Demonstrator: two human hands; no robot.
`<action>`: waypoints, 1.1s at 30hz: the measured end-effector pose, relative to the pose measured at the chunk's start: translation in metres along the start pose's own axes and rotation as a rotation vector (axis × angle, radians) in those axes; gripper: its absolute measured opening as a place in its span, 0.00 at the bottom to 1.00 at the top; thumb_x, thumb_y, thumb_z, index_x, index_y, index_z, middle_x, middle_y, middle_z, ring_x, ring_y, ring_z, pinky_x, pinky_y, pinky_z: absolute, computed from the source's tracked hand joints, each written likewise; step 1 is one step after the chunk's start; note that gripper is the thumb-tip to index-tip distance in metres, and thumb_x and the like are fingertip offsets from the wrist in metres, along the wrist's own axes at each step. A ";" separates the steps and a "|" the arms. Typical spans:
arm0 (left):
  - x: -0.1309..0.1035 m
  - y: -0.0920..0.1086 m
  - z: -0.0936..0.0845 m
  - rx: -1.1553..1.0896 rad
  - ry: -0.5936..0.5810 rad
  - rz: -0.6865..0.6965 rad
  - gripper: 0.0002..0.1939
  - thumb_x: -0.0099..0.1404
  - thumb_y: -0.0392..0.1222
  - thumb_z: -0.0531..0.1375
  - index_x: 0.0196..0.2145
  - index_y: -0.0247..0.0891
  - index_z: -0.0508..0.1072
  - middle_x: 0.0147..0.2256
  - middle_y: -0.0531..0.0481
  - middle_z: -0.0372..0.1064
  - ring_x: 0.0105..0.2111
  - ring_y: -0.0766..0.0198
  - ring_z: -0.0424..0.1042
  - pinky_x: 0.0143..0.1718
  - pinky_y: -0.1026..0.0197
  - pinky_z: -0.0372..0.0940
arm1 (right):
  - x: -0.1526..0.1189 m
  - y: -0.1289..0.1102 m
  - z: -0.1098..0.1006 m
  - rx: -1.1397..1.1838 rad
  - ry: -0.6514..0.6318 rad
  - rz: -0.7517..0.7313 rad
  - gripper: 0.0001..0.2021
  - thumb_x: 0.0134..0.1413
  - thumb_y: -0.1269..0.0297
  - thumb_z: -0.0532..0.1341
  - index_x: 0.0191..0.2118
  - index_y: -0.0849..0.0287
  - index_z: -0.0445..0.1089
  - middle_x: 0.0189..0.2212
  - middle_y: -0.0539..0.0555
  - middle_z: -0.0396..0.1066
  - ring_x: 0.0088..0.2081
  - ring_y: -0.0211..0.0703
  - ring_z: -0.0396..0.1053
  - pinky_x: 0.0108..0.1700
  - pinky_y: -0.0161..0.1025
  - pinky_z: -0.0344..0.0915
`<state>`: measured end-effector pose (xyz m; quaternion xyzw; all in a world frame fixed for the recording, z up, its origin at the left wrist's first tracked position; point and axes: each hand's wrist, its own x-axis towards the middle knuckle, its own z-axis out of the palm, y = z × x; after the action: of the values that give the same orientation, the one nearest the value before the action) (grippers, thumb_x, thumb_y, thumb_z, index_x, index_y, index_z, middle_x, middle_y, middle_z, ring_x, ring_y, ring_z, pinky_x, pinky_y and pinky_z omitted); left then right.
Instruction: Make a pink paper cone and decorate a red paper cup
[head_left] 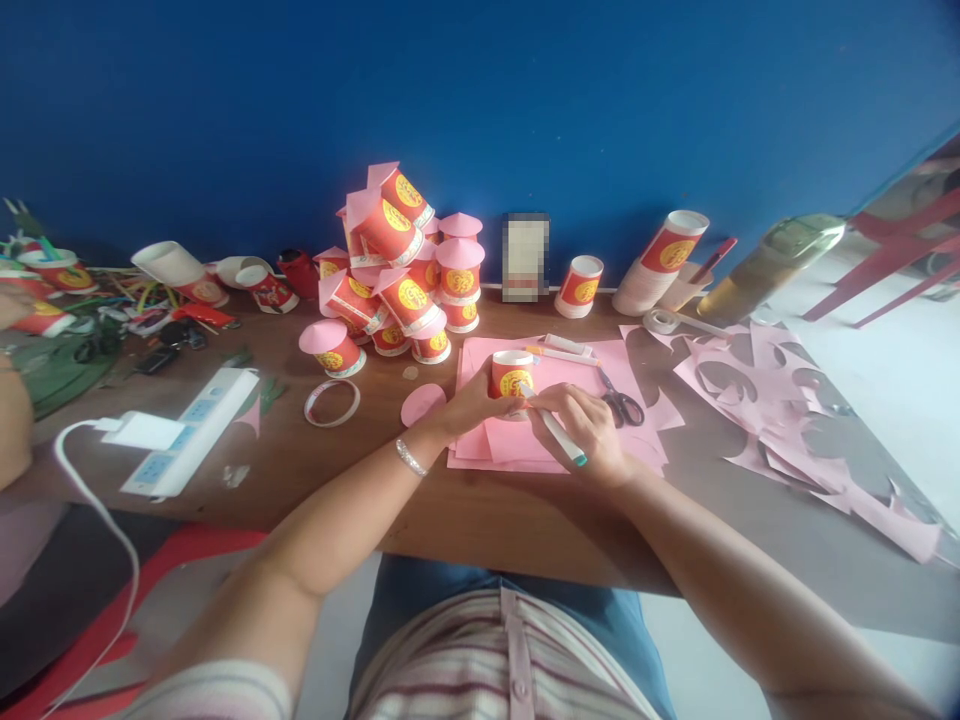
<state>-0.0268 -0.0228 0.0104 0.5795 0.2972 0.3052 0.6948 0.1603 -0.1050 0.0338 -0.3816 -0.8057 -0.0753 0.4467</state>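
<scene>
My left hand (478,403) is closed around the lower left side of a red paper cup (512,372) with a yellow round emblem and a white rim. In my right hand (589,432) is a white marker (559,436) with a green end, its other end against or just in front of the cup's face. Pink paper sheets (480,455) lie under both hands. Behind the right hand rest an orange-and-white pen (566,356) and dark-handled scissors (624,408). A pink paper disc (423,405) lies left of the sheets.
Red cups with pink cone tops (405,290) are piled at the back. Pink paper offcuts (795,410), a stack of cups (667,255) and a bottle (780,262) stand or lie right. Left are a tape roll (332,402), a power strip (196,430) and another person's arm (13,400).
</scene>
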 end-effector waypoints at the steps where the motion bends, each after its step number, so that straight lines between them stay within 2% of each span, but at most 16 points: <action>1: 0.000 0.000 0.000 0.003 0.000 -0.001 0.39 0.55 0.52 0.75 0.59 0.41 0.65 0.55 0.41 0.69 0.55 0.48 0.70 0.49 0.51 0.72 | 0.000 0.000 0.000 0.003 -0.005 0.003 0.09 0.64 0.77 0.59 0.44 0.56 0.69 0.32 0.52 0.75 0.31 0.42 0.73 0.33 0.39 0.68; 6: 0.001 -0.005 -0.002 0.009 -0.003 -0.012 0.38 0.56 0.50 0.74 0.59 0.42 0.65 0.59 0.40 0.67 0.58 0.46 0.69 0.51 0.51 0.71 | -0.001 0.001 -0.001 0.050 -0.029 0.000 0.10 0.65 0.76 0.59 0.46 0.55 0.69 0.34 0.54 0.76 0.33 0.43 0.75 0.35 0.40 0.70; 13: 0.002 -0.007 -0.003 0.036 0.018 -0.019 0.36 0.57 0.47 0.73 0.59 0.41 0.64 0.50 0.45 0.70 0.50 0.53 0.72 0.45 0.55 0.71 | -0.001 0.000 -0.002 0.100 -0.086 0.024 0.08 0.65 0.75 0.59 0.45 0.55 0.69 0.35 0.55 0.78 0.34 0.43 0.76 0.36 0.42 0.70; 16: 0.002 -0.007 -0.003 0.048 0.026 -0.006 0.35 0.58 0.46 0.72 0.58 0.41 0.64 0.49 0.46 0.70 0.48 0.54 0.72 0.45 0.55 0.70 | -0.001 0.000 -0.001 0.091 -0.070 0.009 0.08 0.64 0.76 0.59 0.43 0.56 0.68 0.34 0.54 0.78 0.33 0.43 0.75 0.36 0.42 0.70; 22: 0.003 -0.010 -0.006 0.002 -0.008 0.019 0.36 0.57 0.51 0.73 0.57 0.41 0.64 0.53 0.43 0.69 0.51 0.53 0.72 0.47 0.55 0.70 | 0.001 0.000 0.000 0.060 -0.028 -0.010 0.09 0.63 0.77 0.58 0.42 0.54 0.68 0.32 0.52 0.76 0.31 0.42 0.74 0.37 0.42 0.71; 33: 0.002 -0.006 -0.005 0.002 0.020 -0.015 0.34 0.57 0.48 0.74 0.56 0.40 0.66 0.53 0.42 0.71 0.53 0.50 0.71 0.48 0.53 0.70 | 0.002 0.001 -0.001 0.045 0.008 -0.027 0.09 0.59 0.78 0.58 0.39 0.55 0.68 0.28 0.50 0.73 0.28 0.41 0.70 0.37 0.42 0.71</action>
<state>-0.0283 -0.0188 0.0037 0.5748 0.3087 0.3055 0.6936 0.1611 -0.1030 0.0359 -0.3605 -0.8104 -0.0648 0.4573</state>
